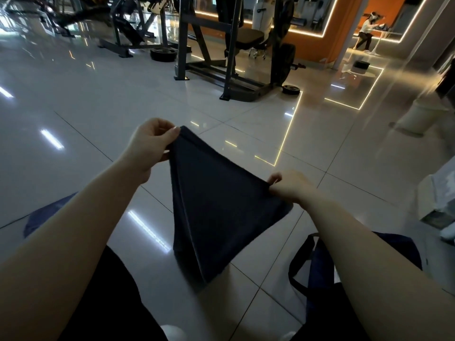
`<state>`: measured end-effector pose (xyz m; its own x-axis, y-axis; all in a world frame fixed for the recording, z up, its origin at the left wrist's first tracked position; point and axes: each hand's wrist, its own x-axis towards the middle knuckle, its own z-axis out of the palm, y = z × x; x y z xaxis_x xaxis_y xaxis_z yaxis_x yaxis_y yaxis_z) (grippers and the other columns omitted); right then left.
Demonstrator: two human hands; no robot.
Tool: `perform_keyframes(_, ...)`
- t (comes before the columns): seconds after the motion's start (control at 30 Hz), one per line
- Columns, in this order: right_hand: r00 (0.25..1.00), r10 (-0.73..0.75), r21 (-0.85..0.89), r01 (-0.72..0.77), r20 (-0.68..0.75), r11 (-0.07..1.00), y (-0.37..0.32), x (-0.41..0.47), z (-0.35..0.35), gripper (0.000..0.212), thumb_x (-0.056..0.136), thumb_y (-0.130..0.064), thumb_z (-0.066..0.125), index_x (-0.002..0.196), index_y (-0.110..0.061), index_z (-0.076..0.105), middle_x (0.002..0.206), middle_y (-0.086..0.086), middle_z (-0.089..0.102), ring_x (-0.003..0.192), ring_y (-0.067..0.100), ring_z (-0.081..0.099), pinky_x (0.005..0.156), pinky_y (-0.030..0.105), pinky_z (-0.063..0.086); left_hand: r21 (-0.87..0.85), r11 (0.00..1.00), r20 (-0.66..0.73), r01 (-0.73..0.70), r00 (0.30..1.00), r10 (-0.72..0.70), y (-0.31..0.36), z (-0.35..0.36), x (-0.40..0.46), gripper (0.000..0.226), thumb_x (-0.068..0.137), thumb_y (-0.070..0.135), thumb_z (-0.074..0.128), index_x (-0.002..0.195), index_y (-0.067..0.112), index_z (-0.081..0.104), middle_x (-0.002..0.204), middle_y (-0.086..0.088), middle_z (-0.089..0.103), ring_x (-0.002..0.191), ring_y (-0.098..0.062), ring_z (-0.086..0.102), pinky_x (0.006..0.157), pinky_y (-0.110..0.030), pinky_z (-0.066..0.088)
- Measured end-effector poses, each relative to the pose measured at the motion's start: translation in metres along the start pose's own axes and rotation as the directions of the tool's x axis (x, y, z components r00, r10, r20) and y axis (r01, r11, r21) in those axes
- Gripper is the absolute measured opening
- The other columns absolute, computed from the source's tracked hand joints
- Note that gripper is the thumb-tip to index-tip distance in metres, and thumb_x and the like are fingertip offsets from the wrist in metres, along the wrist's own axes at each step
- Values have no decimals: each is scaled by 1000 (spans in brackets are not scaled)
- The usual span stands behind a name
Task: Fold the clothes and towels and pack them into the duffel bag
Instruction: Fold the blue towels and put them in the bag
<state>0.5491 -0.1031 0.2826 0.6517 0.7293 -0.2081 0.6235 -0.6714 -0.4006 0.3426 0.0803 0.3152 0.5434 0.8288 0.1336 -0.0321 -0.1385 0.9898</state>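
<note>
Folding is underway: 2 hands pinch a dark towel (221, 212) in mid-air, left hand (150, 146) at 11 o'clock, right hand (290, 188) at 3. Next, I'd judge, halve it, then reach the duffel bag (320, 286) at 5 o'clock.

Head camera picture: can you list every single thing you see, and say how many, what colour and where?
towel: one, dark navy, held up in the middle above the floor
duffel bag: one, dark blue with black straps, on the floor at bottom right
blue cloth: one, blue, on the floor at left, partly hidden by the arm
floor: pale glossy tiles, all around
gym frame: one, dark grey, top centre
weight plates: two seen, black, on the floor by the frame
orange wall: one, lit strips, top right
white box: one, right edge
left hand: grip pinches the towel's upper corner
right hand: grip pinches the towel's right corner
</note>
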Motion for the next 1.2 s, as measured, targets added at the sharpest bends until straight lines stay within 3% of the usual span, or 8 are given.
perform_keyframes(0.2, 993, 72, -40, -76, -99, 996, 33, 6, -10, 6, 91, -18, 54, 91, -20, 61, 95, 3, 63, 91, 21, 57, 73, 30, 43, 116, 992, 3, 45, 999, -46, -11, -32, 4, 13, 96, 11, 55, 83, 16, 54, 81, -1, 59, 74, -12, 59, 68, -26, 51)
perform_keyframes(0.33, 958, 63, 46, -53, -280, 998, 33, 10, -16, 14, 92, -17, 50, 99, -16, 61, 96, 3, 60, 90, 22, 54, 71, 30, 40, 271, 962, -2, 41, 999, -42, -18, -41, 1, 11, 95, 7, 56, 99, 12, 64, 81, -2, 62, 72, -12, 60, 67, -23, 50)
perform_keyframes(0.4, 946, 51, 110, -17, -319, 994, 28, 10, -17, 14, 91, -17, 49, 97, -16, 62, 97, 4, 63, 93, 24, 58, 76, 33, 45, 349, 937, -43, 19, 999, -5, -17, -40, 0, 10, 94, 10, 58, 93, 14, 67, 80, -2, 63, 71, -13, 59, 65, -23, 49)
perform_keyframes(0.53, 935, 63, 301, 49, -349, 952, 19, 3, -23, 12, 91, -18, 51, 84, -17, 61, 81, 5, 67, 82, 27, 63, 78, 42, 52, 306, 950, -121, 54, 993, -17, -12, -43, 1, 10, 95, 19, 57, 87, 18, 63, 85, -4, 64, 74, -16, 60, 63, -25, 47)
perform_keyframes(0.73, 893, 44, 453, 184, -447, 873, -1, -20, -47, 12, 92, -18, 58, 80, -20, 60, 69, 3, 64, 69, 19, 59, 64, 33, 49, 89, 994, -274, 70, 961, -43, -1, -39, -5, 12, 93, 22, 62, 103, 17, 65, 86, 3, 59, 73, -11, 54, 64, -24, 48)
perform_keyframes(0.83, 938, -77, 520, 255, -339, 815, -19, -37, -52, 6, 93, -17, 59, 93, -12, 63, 79, 6, 64, 73, 17, 59, 63, 26, 47, -67, 992, -153, 106, 981, -115, 10, -23, -18, 6, 90, 16, 63, 92, 17, 69, 72, 4, 60, 59, -8, 52, 56, -18, 48)
perform_keyframes(0.97, 935, -289, 488, 354, -207, 798, -48, -52, -43, 5, 92, -14, 60, 92, -14, 64, 90, 11, 65, 81, 16, 60, 67, 23, 51, -91, 994, 55, 63, 997, -58, 16, 15, -38, 13, 89, 6, 62, 86, 15, 70, 62, 8, 67, 55, -2, 61, 51, -15, 49)
perform_keyframes(1.2, 943, -262, 619, 334, -207, 711, -75, -54, -19, 10, 89, -13, 65, 95, -7, 61, 89, 13, 67, 77, 19, 69, 61, 21, 56, -153, 987, 222, 52, 975, -16, 12, 58, -52, 17, 92, 1, 57, 91, 11, 70, 85, -6, 70, 74, -12, 69, 65, -21, 56)
